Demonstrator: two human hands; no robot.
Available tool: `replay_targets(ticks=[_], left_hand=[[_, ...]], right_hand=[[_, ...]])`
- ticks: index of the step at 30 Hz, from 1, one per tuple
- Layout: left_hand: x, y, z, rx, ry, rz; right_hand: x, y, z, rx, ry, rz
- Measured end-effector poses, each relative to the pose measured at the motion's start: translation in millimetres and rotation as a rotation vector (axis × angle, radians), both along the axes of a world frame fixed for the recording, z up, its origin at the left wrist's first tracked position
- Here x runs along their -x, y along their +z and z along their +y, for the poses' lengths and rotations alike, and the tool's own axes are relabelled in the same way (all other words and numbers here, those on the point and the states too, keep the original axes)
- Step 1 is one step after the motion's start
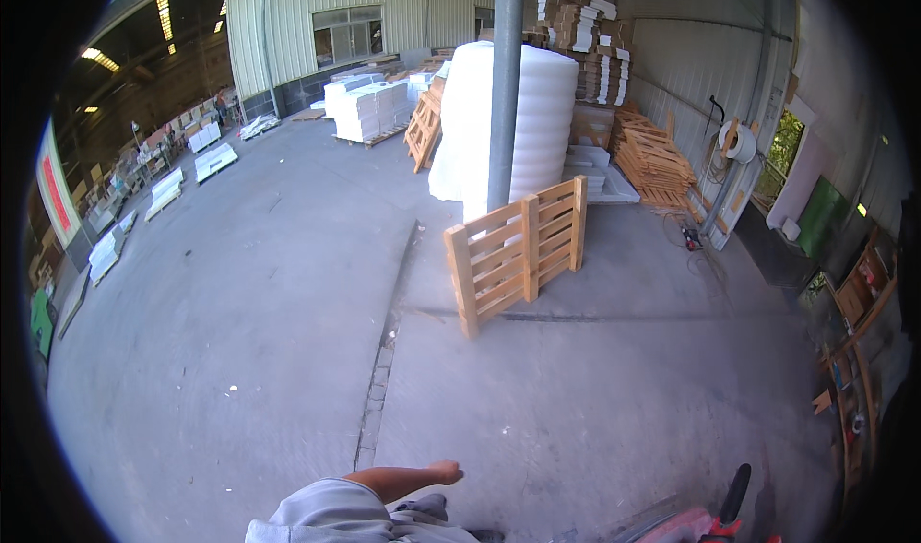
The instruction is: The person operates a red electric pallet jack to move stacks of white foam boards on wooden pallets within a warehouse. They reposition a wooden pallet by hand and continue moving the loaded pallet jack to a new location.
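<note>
From the lower edge my left arm, in a light grey sleeve, reaches across in front of me. My left hand (pixel 447 471) is closed, its fingers curled, and nothing shows in it. It hangs above the concrete floor, touching nothing. My right hand is out of view. Ahead, a wooden pallet (pixel 531 247) stands on its edge beside a grey steel post (pixel 506 92). Behind the post rises a big roll of white foam sheeting (pixel 547 111). At the lower right is a red object with a black handle (pixel 736 495), cut off by the lower edge; its kind is unclear.
Wooden pallets (pixel 652 159) lie stacked at the right, and another pallet (pixel 423 126) leans by the roll. White stacked blocks (pixel 369 109) stand farther back. A floor channel (pixel 376 389) runs ahead of me. Cluttered wooden shelving (pixel 854 303) lines the right side.
</note>
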State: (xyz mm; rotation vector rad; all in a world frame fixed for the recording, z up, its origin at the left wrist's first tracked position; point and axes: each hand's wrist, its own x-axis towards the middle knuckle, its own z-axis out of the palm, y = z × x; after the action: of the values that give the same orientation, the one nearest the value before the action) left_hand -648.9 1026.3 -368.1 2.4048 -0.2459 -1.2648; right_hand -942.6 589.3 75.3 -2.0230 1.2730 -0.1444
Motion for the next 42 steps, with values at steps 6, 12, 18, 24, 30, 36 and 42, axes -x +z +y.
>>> replay_targets(ticks=[6, 12, 18, 24, 30, 36, 42], left_hand=[[44, -11, 166, -0.347, 0.179, 0.132], [66, -19, 174, -0.205, 0.105, 0.266], [53, -34, 138, 0.051, -0.164, 0.071], [40, -32, 145, 0.027, -0.108, 0.026], [57, -29, 188, -0.085, -0.093, 0.118], [104, -29, 203, -0.155, -0.045, 0.121], [136, -37, 169, -0.045, -0.165, 0.05]], right_hand=[[0, -9, -23, 0.037, 0.1, 0.138], [-3, -12, -22, 0.479, 0.113, 0.322], [-9, -7, 0, 0.232, 0.006, 0.105], [-18, -2, 16, 0.157, -0.058, 0.065], [-31, -1, 24, 0.112, -0.071, 0.025], [-38, -5, 26, 0.065, -0.064, -0.034], [-55, -9, 52, 0.069, -0.039, -0.16]])
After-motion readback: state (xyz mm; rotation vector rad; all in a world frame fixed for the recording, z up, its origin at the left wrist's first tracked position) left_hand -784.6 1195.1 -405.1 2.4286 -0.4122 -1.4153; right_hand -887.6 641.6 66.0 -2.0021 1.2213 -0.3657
